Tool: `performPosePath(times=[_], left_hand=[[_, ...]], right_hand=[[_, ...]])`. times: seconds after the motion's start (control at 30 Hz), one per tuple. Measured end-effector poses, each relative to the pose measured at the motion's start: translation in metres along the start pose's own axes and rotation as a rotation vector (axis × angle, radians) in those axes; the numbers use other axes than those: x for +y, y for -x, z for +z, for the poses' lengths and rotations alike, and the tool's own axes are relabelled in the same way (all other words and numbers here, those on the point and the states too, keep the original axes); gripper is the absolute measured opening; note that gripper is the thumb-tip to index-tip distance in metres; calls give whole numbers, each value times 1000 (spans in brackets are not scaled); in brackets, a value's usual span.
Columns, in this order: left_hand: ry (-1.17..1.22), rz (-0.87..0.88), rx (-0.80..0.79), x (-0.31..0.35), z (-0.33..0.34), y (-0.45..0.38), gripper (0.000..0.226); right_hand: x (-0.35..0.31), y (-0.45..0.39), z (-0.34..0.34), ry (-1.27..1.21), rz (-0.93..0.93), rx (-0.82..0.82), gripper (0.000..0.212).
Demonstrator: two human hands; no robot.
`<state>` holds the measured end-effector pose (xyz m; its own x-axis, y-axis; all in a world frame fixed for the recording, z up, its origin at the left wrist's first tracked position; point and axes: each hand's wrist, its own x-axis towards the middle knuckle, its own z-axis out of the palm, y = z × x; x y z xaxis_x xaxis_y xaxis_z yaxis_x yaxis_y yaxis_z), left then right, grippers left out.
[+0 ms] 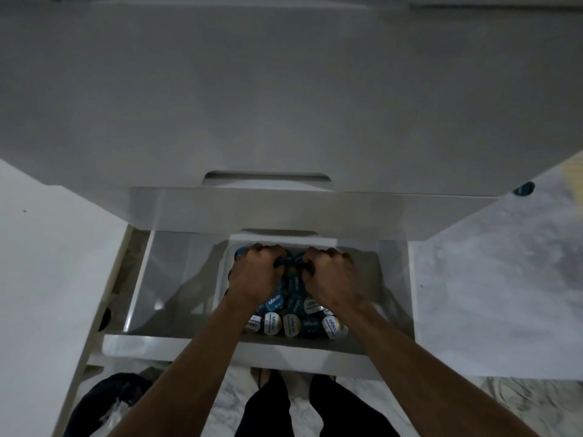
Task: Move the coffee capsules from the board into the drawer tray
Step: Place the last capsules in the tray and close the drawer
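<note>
Capsules (291, 313) fill the tray (222, 272) inside the open drawer (176, 345), piled on top of each other. Both hands are down in the far end of the tray, side by side & close together.

L hand (257, 272): fingers curled tight, wrapped round blue capsules under the knuckles. R hand (328, 272): same, fingers curled in & holding dark blue capsules. Can't tell how many each hand has, fingers hide them.

Near end of tray: a row of about 5 capsules with white & gold tops, a few blue ones behind. Full count not poss., pile too deep & arms cover part.

Room: tray sits in the middle of the drawer, w/ bare drawer floor on the left & a thinner strip on the right. Another drawer front hangs just over the far edge, close above the knuckles. Near drawer edge is below the arms.

One blue capsule (523, 188) sits alone far right, by the cabinet (284, 89) corner.
</note>
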<state>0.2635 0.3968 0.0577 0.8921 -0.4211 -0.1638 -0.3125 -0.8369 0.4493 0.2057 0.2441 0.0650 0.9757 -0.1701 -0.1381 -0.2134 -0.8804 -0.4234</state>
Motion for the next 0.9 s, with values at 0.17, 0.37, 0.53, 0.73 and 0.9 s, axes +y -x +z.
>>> performPosePath(times=[0.17,0.37,0.53,0.73,0.9], left_hand=[[0,14,26,0,-1,0,23],[-56,74,57,-1,0,1,20],[-48,74,57,0,-2,3,19],[-31,40,67,-2,-1,3,14],[-16,20,53,-1,-1,2,13]], right_hand=[[1,3,-2,2,8,-19,18],[2,6,-8,-5,18,-67,24],[3,5,-8,-39,34,-86,23],[4,2,-8,-34,39,-77,23],[3,0,-5,-5,12,-63,26]])
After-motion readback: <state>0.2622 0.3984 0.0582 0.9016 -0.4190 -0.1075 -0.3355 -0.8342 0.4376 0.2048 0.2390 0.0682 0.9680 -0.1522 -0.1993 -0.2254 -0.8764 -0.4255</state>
